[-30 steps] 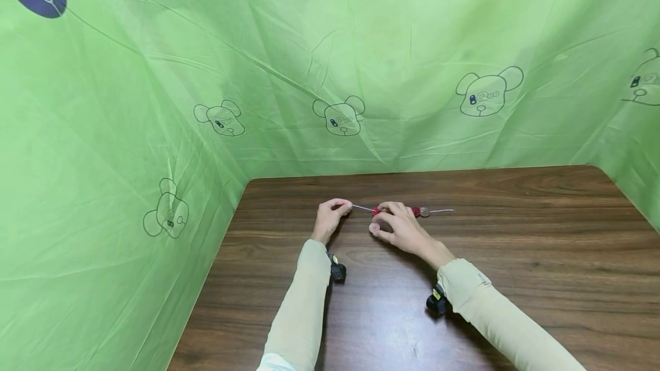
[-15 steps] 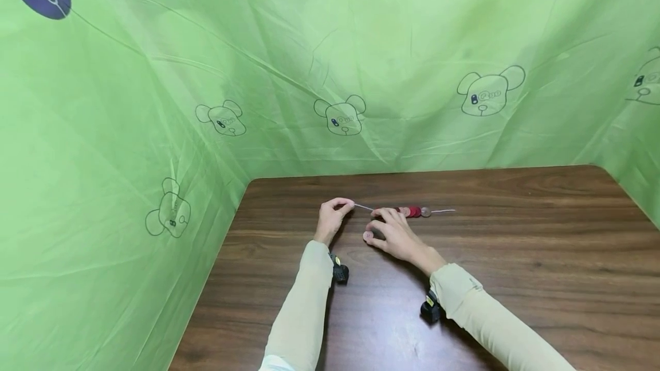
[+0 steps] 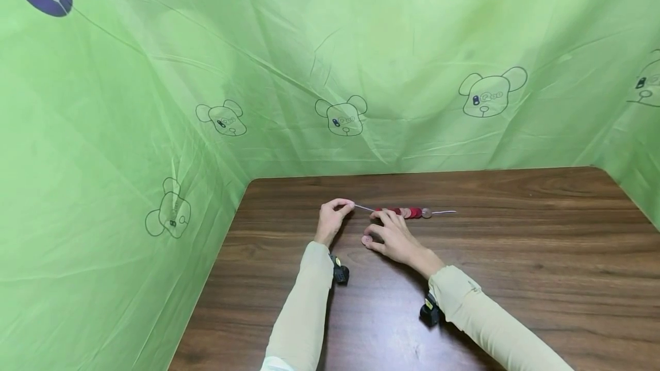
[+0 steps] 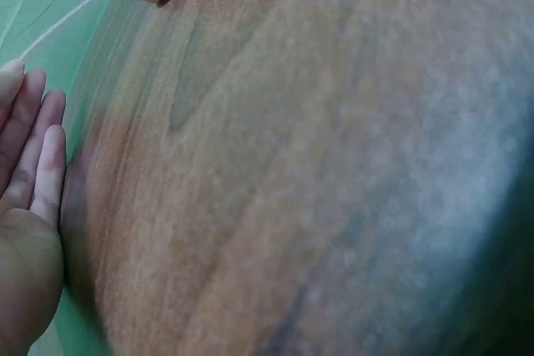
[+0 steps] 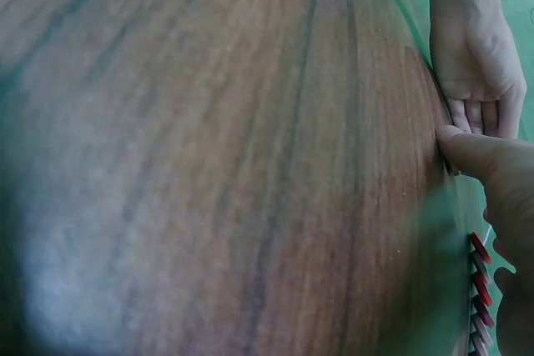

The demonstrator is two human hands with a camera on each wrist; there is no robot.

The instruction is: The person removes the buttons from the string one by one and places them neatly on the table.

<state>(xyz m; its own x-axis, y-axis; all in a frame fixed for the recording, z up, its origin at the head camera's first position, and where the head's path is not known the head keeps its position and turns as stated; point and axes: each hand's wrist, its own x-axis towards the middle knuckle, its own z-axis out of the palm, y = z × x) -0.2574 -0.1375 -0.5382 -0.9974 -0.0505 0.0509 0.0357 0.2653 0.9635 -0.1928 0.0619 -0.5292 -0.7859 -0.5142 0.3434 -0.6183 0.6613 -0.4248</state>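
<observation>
My left hand (image 3: 330, 221) pinches the end of a thin pale string (image 3: 364, 208) between thumb and index finger. Strung along it is a row of overlapping red and pink buttons (image 3: 415, 212), ending in a greyish button (image 3: 426, 213) on the right. My right hand (image 3: 398, 240) holds a loose pink button (image 3: 366, 240) at its thumb and index fingertips, tilted in the left wrist view. Its other fingers reach over the row's left end and partly hide it. In the right wrist view the row of buttons (image 5: 481, 289) shows edge-on beside the fingers.
The brown wooden table (image 3: 515, 268) reaches to green cloth walls (image 3: 412, 73) at the back and sides. A black wrist camera (image 3: 340, 273) sits at the left cuff, another wrist camera (image 3: 429, 311) at the right. The string's tail (image 3: 444, 212) lies to the right.
My right hand has moved left and towards me with the pink button, uncovering more of the strung row. The left hand keeps its pinch on the string, nearly still.
</observation>
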